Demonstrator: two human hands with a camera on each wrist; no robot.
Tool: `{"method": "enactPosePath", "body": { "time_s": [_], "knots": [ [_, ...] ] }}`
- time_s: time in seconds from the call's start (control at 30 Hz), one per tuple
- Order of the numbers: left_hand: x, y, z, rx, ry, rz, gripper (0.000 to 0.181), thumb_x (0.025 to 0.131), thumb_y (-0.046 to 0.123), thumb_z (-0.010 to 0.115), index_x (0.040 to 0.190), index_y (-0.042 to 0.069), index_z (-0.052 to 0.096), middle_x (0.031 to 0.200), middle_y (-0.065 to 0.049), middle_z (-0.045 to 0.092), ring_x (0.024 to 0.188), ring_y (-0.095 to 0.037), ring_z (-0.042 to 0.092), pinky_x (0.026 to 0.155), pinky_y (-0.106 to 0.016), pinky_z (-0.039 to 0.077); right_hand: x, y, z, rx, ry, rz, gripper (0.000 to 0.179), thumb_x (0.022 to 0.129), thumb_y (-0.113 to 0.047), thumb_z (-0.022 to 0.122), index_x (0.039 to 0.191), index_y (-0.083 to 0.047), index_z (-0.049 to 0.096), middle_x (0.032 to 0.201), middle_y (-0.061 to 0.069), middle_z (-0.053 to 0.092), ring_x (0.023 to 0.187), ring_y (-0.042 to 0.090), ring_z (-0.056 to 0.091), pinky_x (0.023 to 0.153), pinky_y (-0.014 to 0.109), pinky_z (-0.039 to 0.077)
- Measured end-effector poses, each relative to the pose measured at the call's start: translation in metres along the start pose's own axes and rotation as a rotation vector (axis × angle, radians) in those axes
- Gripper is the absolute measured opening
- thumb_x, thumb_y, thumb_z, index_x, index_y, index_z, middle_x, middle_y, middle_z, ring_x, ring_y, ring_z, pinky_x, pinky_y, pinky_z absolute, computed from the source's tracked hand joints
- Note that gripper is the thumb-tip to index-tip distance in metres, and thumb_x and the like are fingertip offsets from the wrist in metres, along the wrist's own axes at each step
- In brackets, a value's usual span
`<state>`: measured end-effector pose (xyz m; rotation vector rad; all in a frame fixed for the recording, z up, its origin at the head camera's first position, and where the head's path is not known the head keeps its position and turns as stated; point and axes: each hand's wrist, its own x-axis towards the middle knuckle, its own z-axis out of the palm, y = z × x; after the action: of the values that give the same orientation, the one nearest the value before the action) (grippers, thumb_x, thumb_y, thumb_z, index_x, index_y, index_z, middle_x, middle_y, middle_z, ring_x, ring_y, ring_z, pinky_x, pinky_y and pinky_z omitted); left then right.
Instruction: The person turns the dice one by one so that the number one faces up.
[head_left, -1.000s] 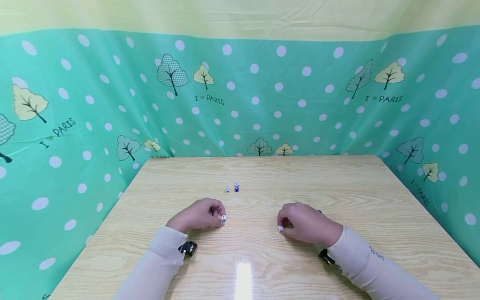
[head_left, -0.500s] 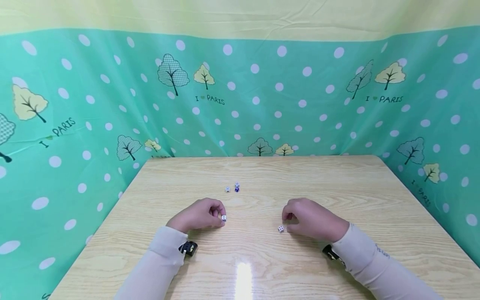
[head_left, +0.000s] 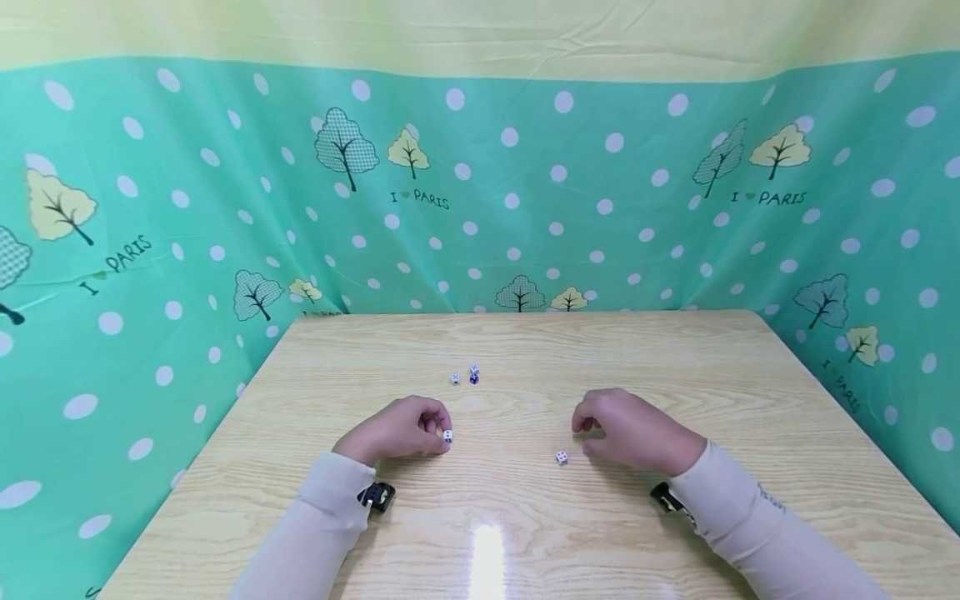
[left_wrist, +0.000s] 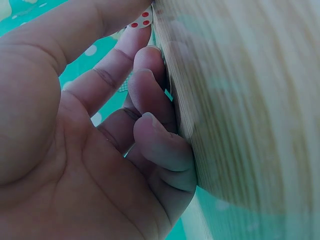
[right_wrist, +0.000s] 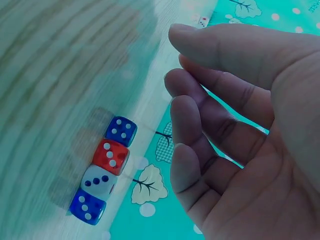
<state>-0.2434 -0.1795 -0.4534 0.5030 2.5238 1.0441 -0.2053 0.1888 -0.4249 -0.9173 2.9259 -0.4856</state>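
Note:
My left hand (head_left: 401, 431) rests on the table and pinches a white die (head_left: 447, 436) between thumb and forefinger. Red dots show on that die (left_wrist: 141, 21) in the left wrist view, partly covered by the thumb. A second white die (head_left: 562, 457) sits on the wood just left of my right hand (head_left: 633, 431), apart from it. The right fingers are loosely bent, with nothing between thumb and fingertips. Beside that hand, the right wrist view has a touching row of dice: blue (right_wrist: 121, 131), red (right_wrist: 111, 156), white (right_wrist: 98, 181) and blue (right_wrist: 88, 206). In the head view the right hand hides this row.
Farther back on the wooden table (head_left: 637, 350) lie a white die (head_left: 455, 379), another whitish die (head_left: 474, 368) and a blue die (head_left: 474, 378) touching it. A green dotted curtain (head_left: 525, 208) surrounds the table's back and sides. Light glares off the front (head_left: 487, 567).
My right hand has let go of the white die and drawn back to the right and slightly away. That die stays on the table. The left hand has not moved.

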Motion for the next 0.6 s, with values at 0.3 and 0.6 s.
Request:
{"method": "enactPosePath", "body": {
  "time_s": [0.3,0.6],
  "knots": [
    [0.000,-0.003,0.000,0.000,0.000,0.010,0.019,0.085,0.016,0.085,0.094,0.015,0.068,0.080,0.000,0.058,0.072,-0.015,0.052,0.065,-0.029,0.044,0.003,-0.009,0.008,0.038,-0.025,-0.091,0.016,0.084,-0.010,0.083,0.095,-0.020,0.077,0.091,-0.012,0.067,0.085,0.009,0.061,0.077,0.028,0.054],
    [0.000,-0.001,-0.001,-0.013,-0.004,0.007,0.020,0.084,0.015,0.085,0.094,0.013,0.068,0.080,-0.001,0.057,0.072,-0.015,0.051,0.065,-0.030,0.044,0.004,-0.017,0.016,0.027,-0.015,-0.149,0.015,0.085,-0.010,0.082,0.094,-0.021,0.077,0.089,-0.013,0.065,0.081,0.003,0.058,0.075,0.023,0.054]
  ]
}}
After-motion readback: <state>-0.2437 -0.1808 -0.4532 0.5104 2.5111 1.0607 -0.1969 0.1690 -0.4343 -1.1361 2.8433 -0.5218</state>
